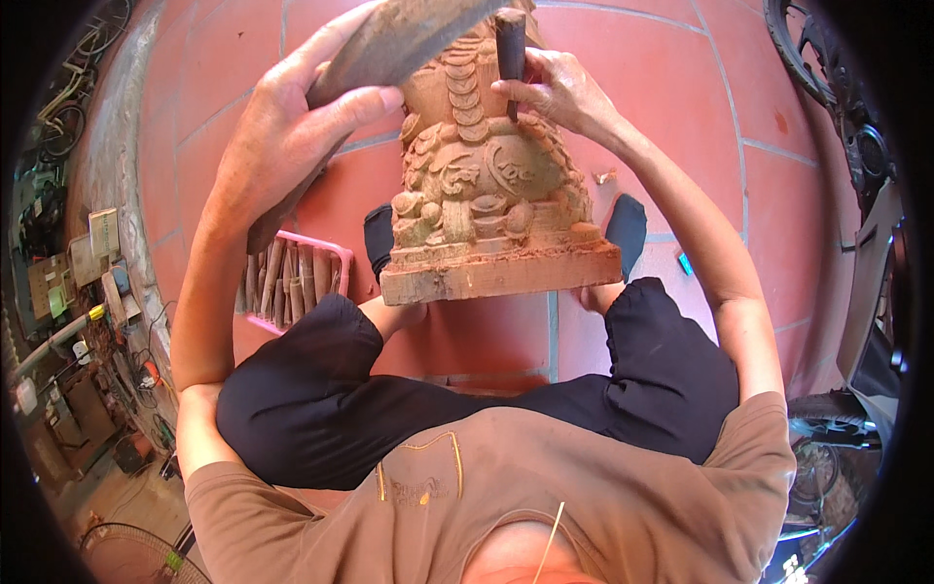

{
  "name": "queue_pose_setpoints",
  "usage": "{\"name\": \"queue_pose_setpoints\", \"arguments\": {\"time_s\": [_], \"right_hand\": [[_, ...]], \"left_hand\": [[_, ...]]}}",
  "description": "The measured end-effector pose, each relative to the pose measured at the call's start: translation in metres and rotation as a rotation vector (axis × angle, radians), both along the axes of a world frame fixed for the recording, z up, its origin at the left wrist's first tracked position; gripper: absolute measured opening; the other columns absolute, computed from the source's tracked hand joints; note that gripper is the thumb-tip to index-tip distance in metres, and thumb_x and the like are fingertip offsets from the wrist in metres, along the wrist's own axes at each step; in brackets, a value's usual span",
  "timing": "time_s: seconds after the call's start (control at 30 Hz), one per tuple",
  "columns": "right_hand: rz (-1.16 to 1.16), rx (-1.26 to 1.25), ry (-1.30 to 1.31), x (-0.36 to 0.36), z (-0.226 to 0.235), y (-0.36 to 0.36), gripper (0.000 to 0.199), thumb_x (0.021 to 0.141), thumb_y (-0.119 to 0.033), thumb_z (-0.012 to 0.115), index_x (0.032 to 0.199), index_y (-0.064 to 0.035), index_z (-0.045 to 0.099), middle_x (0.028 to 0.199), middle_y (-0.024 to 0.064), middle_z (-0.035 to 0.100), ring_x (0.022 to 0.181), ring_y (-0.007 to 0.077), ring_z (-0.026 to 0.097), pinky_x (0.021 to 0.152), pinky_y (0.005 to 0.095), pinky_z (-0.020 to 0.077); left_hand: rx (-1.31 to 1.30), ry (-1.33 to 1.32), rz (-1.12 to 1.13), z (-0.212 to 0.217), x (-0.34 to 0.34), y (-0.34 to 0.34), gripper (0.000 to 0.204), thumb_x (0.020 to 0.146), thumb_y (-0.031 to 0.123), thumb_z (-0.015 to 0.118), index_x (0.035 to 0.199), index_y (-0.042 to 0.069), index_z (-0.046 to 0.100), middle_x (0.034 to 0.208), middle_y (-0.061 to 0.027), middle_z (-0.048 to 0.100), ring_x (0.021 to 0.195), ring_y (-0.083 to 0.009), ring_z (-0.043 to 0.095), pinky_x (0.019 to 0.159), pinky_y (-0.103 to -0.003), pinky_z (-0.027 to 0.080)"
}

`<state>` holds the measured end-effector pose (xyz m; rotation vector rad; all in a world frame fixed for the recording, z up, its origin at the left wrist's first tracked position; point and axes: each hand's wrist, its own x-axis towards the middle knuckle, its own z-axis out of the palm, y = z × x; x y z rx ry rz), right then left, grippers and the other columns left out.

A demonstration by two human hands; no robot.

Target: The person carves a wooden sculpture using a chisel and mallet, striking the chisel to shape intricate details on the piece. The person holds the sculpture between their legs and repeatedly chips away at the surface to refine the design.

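Note:
A reddish-brown wood carving (486, 185) on a flat base block (501, 277) is on the floor between my feet. Rounded relief shapes cover it, with a row of overlapping discs running up its middle. My left hand (297, 127) is closed round a long, worn wooden mallet (409, 44), held slantwise over the far left of the carving. With my right hand (559, 92) I grip a dark-handled chisel (510, 49) upright, its lower end against the carving's upper right side. The mallet's far end lies close to the chisel's top; whether they touch, I cannot tell.
Beside my left knee, a pink basket (348, 258) holds several wooden-handled tools (292, 277). Red floor tiles (662, 68) surround the carving. Bicycle parts (866, 146) stand at the right edge. Clutter (88, 292) fills the far left, with a fan (126, 555) at lower left.

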<state>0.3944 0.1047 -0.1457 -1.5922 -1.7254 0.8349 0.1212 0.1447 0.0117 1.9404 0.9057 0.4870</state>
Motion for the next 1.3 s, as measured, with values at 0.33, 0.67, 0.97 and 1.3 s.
{"name": "queue_pose_setpoints", "arguments": {"time_s": [0.33,0.67,0.97,1.3], "right_hand": [[0.005,0.070,-0.063,-0.005,0.014,-0.001,0.028,0.086,-0.025,0.074,0.086,-0.0015,0.060,0.067,0.0146,0.063,0.063,0.0221,0.062,0.063,0.0399,0.0489],[0.041,0.090,-0.012,-0.004,0.010,-0.002,0.030,0.086,-0.027,0.073,0.088,0.0002,0.061,0.073,0.0185,0.065,0.068,0.0293,0.065,0.067,0.0423,0.0498],[0.078,-0.206,0.494,0.004,0.017,-0.022,0.018,0.092,-0.018,0.071,0.097,-0.0008,0.066,0.081,0.0070,0.070,0.075,0.0139,0.066,0.069,0.0330,0.0521],[-0.023,-0.224,0.576,0.060,0.031,-0.066,0.025,0.092,-0.013,0.072,0.114,-0.0036,0.064,0.103,0.0051,0.069,0.096,0.0154,0.066,0.089,0.0339,0.0537]], "left_hand": [[0.021,0.117,0.012,0.008,0.013,-0.009,0.069,0.085,0.001,0.065,0.147,-0.008,0.037,0.135,-0.0183,0.056,0.120,-0.0196,0.056,0.101,-0.031,0.045],[-0.102,-0.051,0.007,-0.003,0.010,-0.003,0.069,0.082,0.001,0.065,0.146,-0.007,0.041,0.137,-0.0190,0.056,0.125,-0.0228,0.054,0.106,-0.032,0.042],[-0.196,0.134,0.058,0.011,0.015,-0.012,0.069,0.082,0.003,0.064,0.146,-0.007,0.041,0.136,-0.0195,0.056,0.124,-0.0220,0.055,0.105,-0.032,0.044],[-0.142,0.164,0.086,-0.019,-0.019,0.004,0.064,0.090,0.017,0.066,0.149,0.007,0.044,0.083,-0.0007,0.060,0.065,-0.0067,0.052,0.057,-0.022,0.041]]}}
